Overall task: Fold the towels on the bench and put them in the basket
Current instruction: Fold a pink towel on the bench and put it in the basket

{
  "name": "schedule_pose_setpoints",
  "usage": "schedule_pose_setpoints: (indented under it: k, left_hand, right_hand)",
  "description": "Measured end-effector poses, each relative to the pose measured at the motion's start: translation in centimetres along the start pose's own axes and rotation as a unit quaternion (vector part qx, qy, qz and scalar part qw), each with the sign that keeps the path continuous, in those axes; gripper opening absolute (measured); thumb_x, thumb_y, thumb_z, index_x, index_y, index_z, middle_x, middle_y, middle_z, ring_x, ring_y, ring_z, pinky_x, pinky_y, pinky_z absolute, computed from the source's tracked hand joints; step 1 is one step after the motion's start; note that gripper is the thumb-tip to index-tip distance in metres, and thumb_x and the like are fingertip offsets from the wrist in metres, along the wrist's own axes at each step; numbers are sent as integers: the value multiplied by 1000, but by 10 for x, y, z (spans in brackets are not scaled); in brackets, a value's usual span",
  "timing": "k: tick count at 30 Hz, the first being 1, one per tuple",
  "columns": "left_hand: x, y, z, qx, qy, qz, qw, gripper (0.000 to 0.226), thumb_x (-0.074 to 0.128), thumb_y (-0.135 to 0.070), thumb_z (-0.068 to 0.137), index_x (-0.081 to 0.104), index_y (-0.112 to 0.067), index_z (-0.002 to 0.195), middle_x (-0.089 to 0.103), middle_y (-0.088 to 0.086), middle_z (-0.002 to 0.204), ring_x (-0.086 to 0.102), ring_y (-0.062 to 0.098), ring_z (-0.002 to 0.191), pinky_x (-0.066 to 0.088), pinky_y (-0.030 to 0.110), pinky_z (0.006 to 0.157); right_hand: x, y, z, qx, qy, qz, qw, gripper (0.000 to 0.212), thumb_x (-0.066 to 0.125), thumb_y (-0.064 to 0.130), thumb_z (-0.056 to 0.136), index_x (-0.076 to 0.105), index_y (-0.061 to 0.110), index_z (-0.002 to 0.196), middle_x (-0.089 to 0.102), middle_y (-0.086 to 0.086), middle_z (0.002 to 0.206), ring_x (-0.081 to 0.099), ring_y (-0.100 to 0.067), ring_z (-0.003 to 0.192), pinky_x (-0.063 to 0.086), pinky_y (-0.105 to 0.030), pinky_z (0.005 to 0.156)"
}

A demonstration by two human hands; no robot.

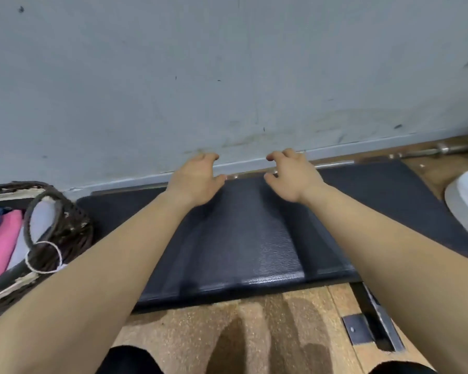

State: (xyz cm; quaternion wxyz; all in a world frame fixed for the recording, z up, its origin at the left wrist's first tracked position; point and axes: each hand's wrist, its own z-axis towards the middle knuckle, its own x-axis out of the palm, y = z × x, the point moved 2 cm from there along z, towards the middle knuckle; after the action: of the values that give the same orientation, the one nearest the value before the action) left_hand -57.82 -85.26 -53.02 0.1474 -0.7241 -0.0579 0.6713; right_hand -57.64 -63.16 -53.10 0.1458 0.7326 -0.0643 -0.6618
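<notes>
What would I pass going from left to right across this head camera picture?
Wicker basket holding folded towels → left hand → right hand → white curved object at the right edge.

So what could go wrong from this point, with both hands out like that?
1. The left hand and right hand hover empty over the bench, where no towel shows. Any towel lying outside the view might be missed.
2. The basket looks frayed along its rim, which might snag the folded towels if they are shifted.
</notes>
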Motion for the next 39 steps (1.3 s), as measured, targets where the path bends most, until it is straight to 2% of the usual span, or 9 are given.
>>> schedule_pose_setpoints:
  k: [4, 9, 13, 19, 23, 27, 30, 34, 39]
  left_hand:
    - [30, 14, 44, -14, -10, -34, 999, 54, 51, -39, 99, 42, -17, 147, 45, 5, 150, 45, 28, 135, 40, 44, 108]
    - [36, 19, 38, -48, 49, -51, 996, 51, 50, -37, 99, 45, -15, 145, 48, 11, 146, 45, 30, 135, 39, 42, 107]
    - [17, 7, 25, -66, 76, -60, 993, 51, 50, -36, 99, 44, -16, 146, 47, 8, 149, 46, 27, 134, 41, 40, 105]
    - [-32, -27, 13, -75, 114, -51, 989, 52, 50, -35, 99, 42, -15, 147, 45, 9, 149, 47, 28, 132, 42, 41, 105]
    - [-98, -68, 15, -81, 150, -18, 985, 55, 49, -36, 99, 39, -13, 148, 43, 11, 149, 46, 31, 133, 40, 42, 105]
    - [-188, -128, 15, -96, 169, 1, 981, 55, 50, -36, 98, 41, -11, 146, 45, 14, 147, 47, 34, 130, 42, 46, 106]
    - [-261, -188, 16, -98, 162, -1, 982, 55, 51, -37, 96, 43, -14, 145, 46, 11, 146, 46, 31, 132, 40, 44, 109]
    - [-348, -279, 20, -46, 154, 5, 987, 56, 52, -38, 98, 40, -15, 148, 44, 10, 148, 46, 30, 133, 40, 40, 108]
    - [-422, -404, 24, 69, 150, 24, 986, 56, 48, -40, 100, 38, -16, 150, 42, 9, 151, 44, 28, 135, 40, 39, 107]
  right_hand:
    - [29, -6, 48, 0, -4, 9, 1000, 47, 48, 34, 98, 48, 17, 142, 49, -13, 139, 43, -37, 127, 40, -44, 102]
    - [41, 6, 46, 11, 44, -9, 999, 45, 42, 38, 100, 51, 14, 137, 51, -14, 137, 45, -37, 126, 38, -44, 101]
    - [25, 15, 34, 24, 87, -8, 996, 46, 42, 39, 100, 49, 15, 139, 47, -13, 140, 42, -36, 128, 36, -45, 105]
    - [-30, 28, 19, 10, 114, -5, 993, 48, 42, 40, 100, 51, 12, 138, 49, -14, 138, 44, -36, 126, 38, -48, 103]
    - [-115, 25, 11, 12, 132, 3, 991, 49, 41, 40, 100, 49, 12, 139, 47, -14, 139, 42, -36, 129, 36, -48, 104]
    - [-237, 9, -3, 33, 143, 10, 989, 49, 40, 39, 100, 47, 11, 139, 44, -14, 141, 39, -35, 131, 34, -48, 106]
    - [-337, -9, -21, 52, 119, 6, 992, 47, 42, 39, 99, 48, 13, 137, 45, -13, 140, 39, -34, 131, 34, -47, 107]
    - [-461, -36, -62, 86, 78, -7, 993, 50, 43, 40, 98, 45, 16, 141, 44, -11, 143, 39, -33, 133, 32, -45, 109]
    - [-579, -78, -139, 160, 23, -26, 986, 53, 43, 42, 97, 43, 16, 144, 44, -11, 145, 41, -33, 133, 34, -45, 108]
